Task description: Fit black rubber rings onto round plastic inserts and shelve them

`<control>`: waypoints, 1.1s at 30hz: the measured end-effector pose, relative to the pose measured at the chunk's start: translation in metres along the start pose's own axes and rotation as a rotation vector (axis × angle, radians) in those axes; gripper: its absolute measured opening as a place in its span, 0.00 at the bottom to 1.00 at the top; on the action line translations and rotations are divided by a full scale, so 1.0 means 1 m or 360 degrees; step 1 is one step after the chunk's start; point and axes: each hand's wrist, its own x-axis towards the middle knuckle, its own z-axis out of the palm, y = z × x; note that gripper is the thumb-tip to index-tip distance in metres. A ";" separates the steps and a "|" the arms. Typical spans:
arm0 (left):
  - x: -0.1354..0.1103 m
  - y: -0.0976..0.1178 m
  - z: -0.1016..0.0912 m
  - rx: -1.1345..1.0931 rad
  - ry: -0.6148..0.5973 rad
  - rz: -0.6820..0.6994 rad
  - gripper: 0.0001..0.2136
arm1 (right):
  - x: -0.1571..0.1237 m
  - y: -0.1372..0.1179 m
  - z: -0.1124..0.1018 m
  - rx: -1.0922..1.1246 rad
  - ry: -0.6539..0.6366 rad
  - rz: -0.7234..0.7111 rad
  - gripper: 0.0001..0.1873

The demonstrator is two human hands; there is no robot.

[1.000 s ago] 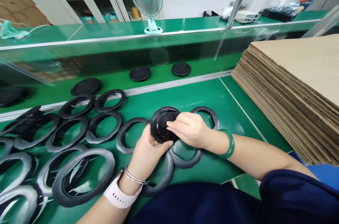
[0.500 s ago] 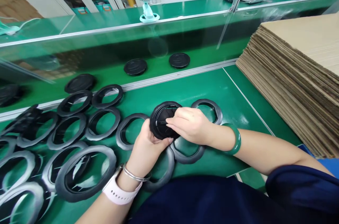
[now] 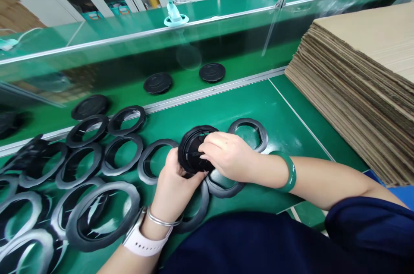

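A round black plastic part (image 3: 190, 146) with a raised rim and a recessed middle is tilted toward me above the table. My left hand (image 3: 176, 179) is closed round its lower left edge, thumb along the bottom. The fingers of my right hand (image 3: 224, 155) are pinched together at the inside of the part; whether they grip a piece of it is hidden. Under and beside my hands lie black rings, one ring (image 3: 263, 136) behind my right hand, another ring (image 3: 197, 215) below my left, and a ring (image 3: 147, 164) to the left.
Several more black rings (image 3: 103, 239) cover the left of the green table (image 3: 239, 99), some overlapping. Round black discs (image 3: 211, 72) lie on the green strip beyond the metal rail (image 3: 181, 100). A tall cardboard stack (image 3: 362, 92) stands at right. A fan (image 3: 174, 17) sits on the shelf behind.
The view has shifted slightly. My left hand still holds the round black part, and my right fingers have moved a little at its inside.
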 end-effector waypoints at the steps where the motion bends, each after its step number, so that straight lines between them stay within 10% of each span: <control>1: 0.000 0.000 0.000 0.0000 0.0005 0.0000 0.27 | 0.000 0.000 0.000 0.0002 -0.0009 -0.0006 0.10; 26: -0.003 0.000 0.003 -0.0175 -0.0060 -0.0035 0.29 | 0.001 -0.008 -0.001 -0.0203 0.0110 -0.0004 0.15; 33: -0.008 0.007 0.004 -0.0356 0.0056 0.0029 0.33 | 0.005 0.002 -0.004 0.0616 0.0542 0.0597 0.20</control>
